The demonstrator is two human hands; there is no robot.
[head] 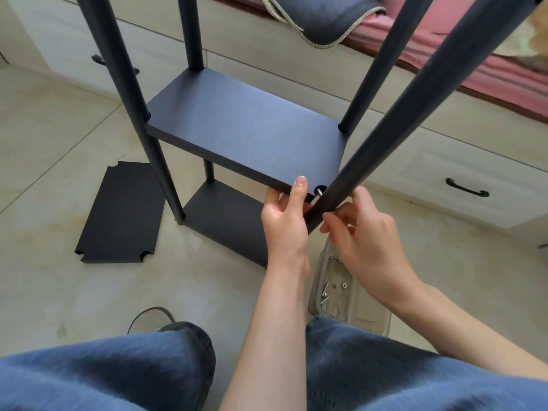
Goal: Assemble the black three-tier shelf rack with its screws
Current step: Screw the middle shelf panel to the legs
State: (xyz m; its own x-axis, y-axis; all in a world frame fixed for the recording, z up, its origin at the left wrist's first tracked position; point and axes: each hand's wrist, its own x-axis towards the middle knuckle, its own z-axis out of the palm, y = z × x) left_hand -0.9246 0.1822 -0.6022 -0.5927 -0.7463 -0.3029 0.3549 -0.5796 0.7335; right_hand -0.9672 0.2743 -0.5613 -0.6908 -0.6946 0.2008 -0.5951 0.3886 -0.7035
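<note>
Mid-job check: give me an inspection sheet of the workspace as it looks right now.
Surface: pale tiled floor, stained in patches.
Job's things: middle shelf sits on three poles; the near right pole leans away from its corner, where a silver screw shows in the notch. Bottom shelf is below. Spare shelf board lies flat on the floor.
Clutter: grey tray holding loose screws.
Grippers: left hand grips the middle shelf's corner; right hand has its fingers at the leaning pole, contact unclear.
Cables: nothing seen.
Surroundings: white drawer unit, pink bedding, dark cushion.
</note>
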